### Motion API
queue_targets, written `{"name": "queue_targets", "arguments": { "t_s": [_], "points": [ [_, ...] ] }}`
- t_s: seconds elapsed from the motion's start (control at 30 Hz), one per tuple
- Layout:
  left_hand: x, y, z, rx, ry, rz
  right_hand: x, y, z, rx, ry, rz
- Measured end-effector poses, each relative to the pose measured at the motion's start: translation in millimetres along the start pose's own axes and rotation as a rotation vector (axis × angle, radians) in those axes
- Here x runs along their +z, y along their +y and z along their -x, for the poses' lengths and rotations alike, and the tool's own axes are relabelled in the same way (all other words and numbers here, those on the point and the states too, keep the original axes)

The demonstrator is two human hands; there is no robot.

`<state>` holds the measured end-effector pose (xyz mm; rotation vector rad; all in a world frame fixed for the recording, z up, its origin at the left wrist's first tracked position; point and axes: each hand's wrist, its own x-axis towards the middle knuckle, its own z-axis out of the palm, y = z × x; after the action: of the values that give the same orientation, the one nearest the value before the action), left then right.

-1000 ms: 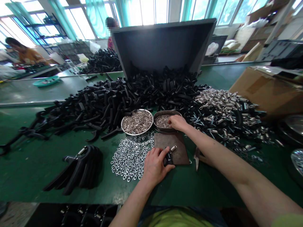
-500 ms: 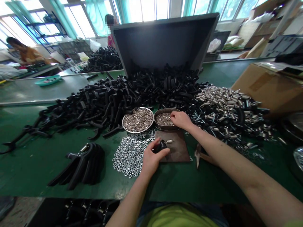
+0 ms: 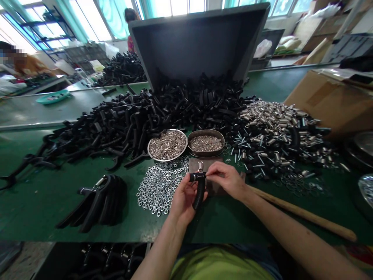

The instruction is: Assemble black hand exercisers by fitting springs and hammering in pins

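My left hand is closed round a curved black plastic handle, held upright over the brown pad, with a small metal spring standing at its top. My right hand pinches at the handle's top end; what is between its fingertips is too small to make out. Just beyond lie a round tray of metal pins and a bowl of small silver parts. A heap of steel washers lies left of my hands.
A big pile of black handles spills from a tipped grey bin. Springs and screws are heaped to the right, beside a cardboard box. A hammer's wooden handle lies under my right forearm. Stacked finished handles lie left. A person works at far left.
My right hand left the bowl of small parts and came back to the handle's top. My left hand lifted the handle off the pad and stood it upright.
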<state>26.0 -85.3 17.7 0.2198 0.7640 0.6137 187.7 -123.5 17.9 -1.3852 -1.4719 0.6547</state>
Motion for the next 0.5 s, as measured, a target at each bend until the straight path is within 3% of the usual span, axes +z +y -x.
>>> {"name": "queue_targets", "arguments": {
  "t_s": [0.2,0.3,0.37,0.5],
  "points": [
    [-3.7,-3.5,-3.2,-0.016,-0.054,-0.023,-2.1,3.2,-1.9,0.002,-0.013,0.002],
    [-6.3,2.9,-6.0,0.046,-0.107,-0.209,-7.5,5.5,-1.8,-0.024,-0.047,0.083],
    [-5.6,9.8,-9.2,0.138,-0.149,-0.446,-13.0,10.9,-2.3,-0.163,-0.098,0.284],
    [-3.3,16.8,-18.5,0.400,-0.165,-1.096,-22.1,32.0,-3.0,-0.587,-0.196,0.836]
  ]
}}
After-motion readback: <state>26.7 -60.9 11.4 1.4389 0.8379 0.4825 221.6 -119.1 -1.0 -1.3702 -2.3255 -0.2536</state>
